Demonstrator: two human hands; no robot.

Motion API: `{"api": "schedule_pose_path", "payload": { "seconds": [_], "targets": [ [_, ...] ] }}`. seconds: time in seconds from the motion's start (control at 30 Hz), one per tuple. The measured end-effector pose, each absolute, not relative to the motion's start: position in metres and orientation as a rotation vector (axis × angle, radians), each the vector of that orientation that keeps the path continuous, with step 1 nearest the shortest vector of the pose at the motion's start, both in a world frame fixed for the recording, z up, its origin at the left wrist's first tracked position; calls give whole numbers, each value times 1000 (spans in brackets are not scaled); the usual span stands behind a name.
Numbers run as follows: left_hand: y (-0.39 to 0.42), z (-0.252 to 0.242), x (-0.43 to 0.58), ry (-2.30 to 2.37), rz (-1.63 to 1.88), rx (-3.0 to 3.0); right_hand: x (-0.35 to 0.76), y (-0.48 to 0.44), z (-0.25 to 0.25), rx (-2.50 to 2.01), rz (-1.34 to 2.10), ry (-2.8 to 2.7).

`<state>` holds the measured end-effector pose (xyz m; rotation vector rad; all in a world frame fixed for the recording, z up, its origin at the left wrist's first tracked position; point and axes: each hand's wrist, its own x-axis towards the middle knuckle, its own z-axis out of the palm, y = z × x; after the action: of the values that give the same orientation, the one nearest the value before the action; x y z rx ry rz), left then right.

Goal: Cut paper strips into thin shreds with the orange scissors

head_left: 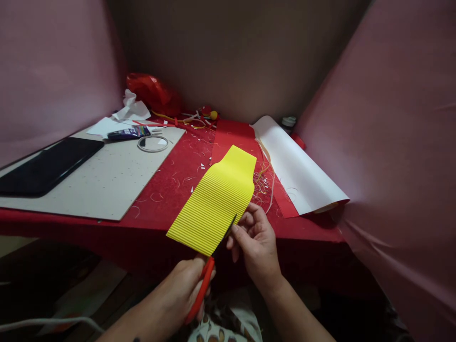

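Note:
A yellow sheet of corrugated paper [213,199] is held up in front of the table's edge, its far end bent in a wave. My left hand [183,285] is closed around the red handles of a pair of scissors [201,290]. The dark blades lie along the sheet's right side, one of them over the yellow surface. Pinching that same right edge, close to the blade tips, is my right hand [258,242], with thumb in front and fingers curled behind. Part of the left fingers is hidden behind the handles.
On the red-covered table [178,185] lie thin paper cuttings. At left, a grey board [117,190] carries a black tablet [53,164], a tube [128,133] and a ring [152,143]. A rolled white sheet [295,166] and red corrugated paper [233,135] lie right. Pink cloth walls flank both sides.

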<state>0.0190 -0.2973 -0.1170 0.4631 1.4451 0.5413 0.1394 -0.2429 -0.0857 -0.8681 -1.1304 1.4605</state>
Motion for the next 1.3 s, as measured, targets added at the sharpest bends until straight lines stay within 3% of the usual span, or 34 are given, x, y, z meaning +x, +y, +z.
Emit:
{"api": "schedule_pose_path", "payload": {
  "seconds": [0.17, 0.47, 0.7, 0.87, 1.1, 1.3],
  "targets": [
    [-298, -98, 16, 1380, 549, 610, 142, -237, -82, -927, 1445, -1126],
    [-308, -128, -6, 1380, 516, 1340, 143, -235, -84, -883, 1441, -1140],
    [-299, -158, 10, 1484, 568, 1022, 145, -239, -85, -850, 1453, -1131],
    [-297, -142, 16, 1566, 525, 887, 144, -237, -85, -846, 1441, -1134],
    [-302, -118, -1, 1358, 606, 1258, 147, -232, -84, -873, 1449, -1076],
    [-304, -126, -6, 1424, 616, 1478, 152, -231, -87, -815, 1477, -1066]
  ]
}}
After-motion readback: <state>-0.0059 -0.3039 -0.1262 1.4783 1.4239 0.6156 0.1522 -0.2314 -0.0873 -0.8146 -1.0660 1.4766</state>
